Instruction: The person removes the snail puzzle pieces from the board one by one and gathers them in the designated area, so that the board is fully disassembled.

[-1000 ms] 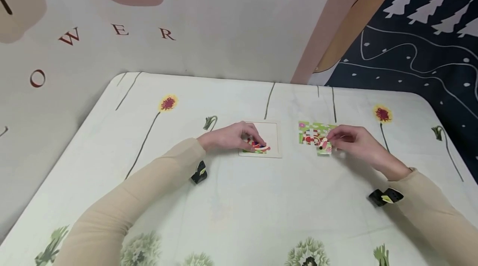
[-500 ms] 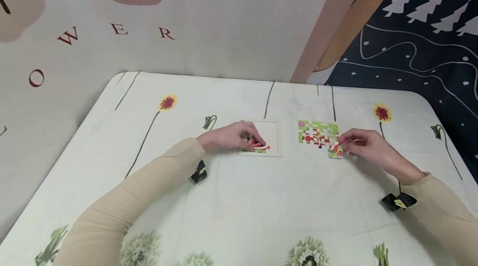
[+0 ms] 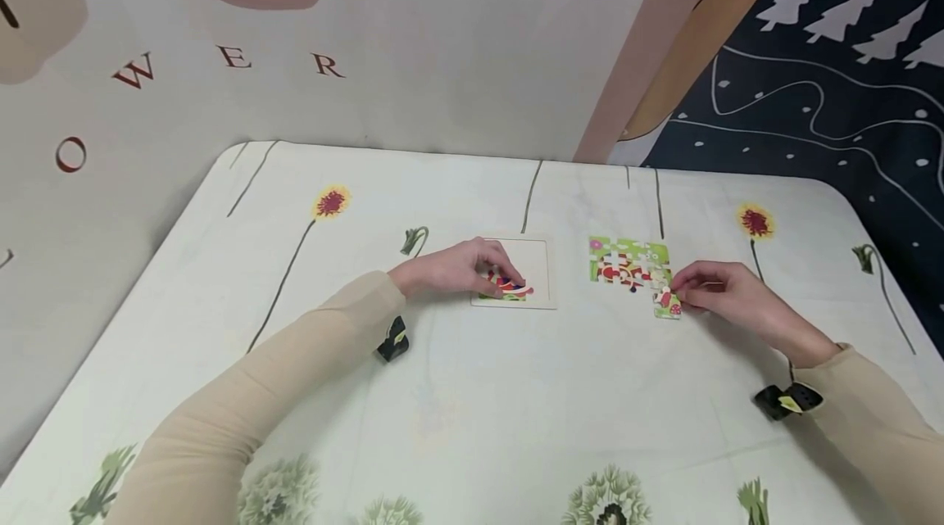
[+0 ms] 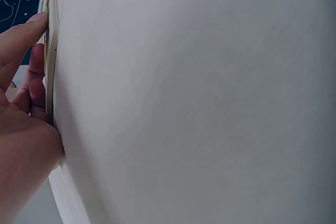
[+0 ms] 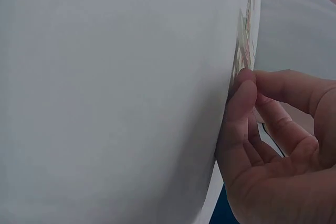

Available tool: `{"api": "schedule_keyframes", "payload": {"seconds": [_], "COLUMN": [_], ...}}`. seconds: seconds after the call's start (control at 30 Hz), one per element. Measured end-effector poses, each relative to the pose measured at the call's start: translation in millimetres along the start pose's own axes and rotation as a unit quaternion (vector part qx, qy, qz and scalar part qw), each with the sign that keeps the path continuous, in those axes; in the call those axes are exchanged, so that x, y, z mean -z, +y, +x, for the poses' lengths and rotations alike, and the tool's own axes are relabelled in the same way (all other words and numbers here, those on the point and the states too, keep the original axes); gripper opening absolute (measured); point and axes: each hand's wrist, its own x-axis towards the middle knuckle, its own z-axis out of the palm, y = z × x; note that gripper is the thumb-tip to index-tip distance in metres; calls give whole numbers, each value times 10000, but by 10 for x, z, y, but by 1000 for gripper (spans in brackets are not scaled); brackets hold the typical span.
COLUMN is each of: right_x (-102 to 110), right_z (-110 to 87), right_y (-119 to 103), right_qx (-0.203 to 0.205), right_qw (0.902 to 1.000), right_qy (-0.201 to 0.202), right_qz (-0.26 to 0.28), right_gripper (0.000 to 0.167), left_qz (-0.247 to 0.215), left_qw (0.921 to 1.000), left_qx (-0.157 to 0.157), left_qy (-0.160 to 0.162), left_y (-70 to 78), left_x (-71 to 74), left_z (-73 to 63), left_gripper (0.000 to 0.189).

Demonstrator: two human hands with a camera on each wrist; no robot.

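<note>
My left hand [image 3: 460,267] rests on the pale square puzzle tray [image 3: 537,263], its fingertips touching the red and green pieces [image 3: 520,293] in the lower part. In the left wrist view, the fingers [image 4: 38,61] lie along the face of the tray [image 4: 51,82], seen edge-on. To the right, my right hand [image 3: 726,296] pinches a green puzzle piece [image 3: 667,305] with a red pattern between thumb and fingertips. It sits at the lower right corner of a group of puzzle pieces [image 3: 627,259]. The right wrist view shows that piece [image 5: 243,45] tilted up at the fingertips.
A white cloth printed with flowers covers the table [image 3: 472,427]. Behind its far edge stands a pale wall [image 3: 457,58] with letters, and a dark printed panel [image 3: 811,99] is at the right. A black wrist device [image 3: 394,341] sits at the left cuff, another [image 3: 787,402] at the right.
My right hand has moved right and slightly toward me with the pinched puzzle piece, uncovering more of the group. My left hand has stayed in place on the tray.
</note>
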Motion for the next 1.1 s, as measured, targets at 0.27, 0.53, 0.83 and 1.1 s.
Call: {"api": "schedule_keyframes", "payload": {"seconds": [0.27,0.53,0.83,1.1], "right_x": [-18,-30,-17,-56], "right_z": [10,-1,-1,54], "right_y": [-8,-13,-50,-204], "right_qx": [123,43,-83,189], "right_qw": [9997,9997,9998,9989], "right_qy": [35,74,155,413], "right_qz": [-184,-209,-138,97], "right_gripper": [22,22,26,29], "left_qz": [-17,82,193,576], "left_qw": [10000,10000,9996,9971], "left_qx": [45,-30,-139,-221], "left_qy": [-4,-47,140,445], "left_y": [7,32,25,46], "left_x": [6,12,-21,-21], "left_z": [-5,-14,-34,-88], "left_gripper": [30,30,30,32]}}
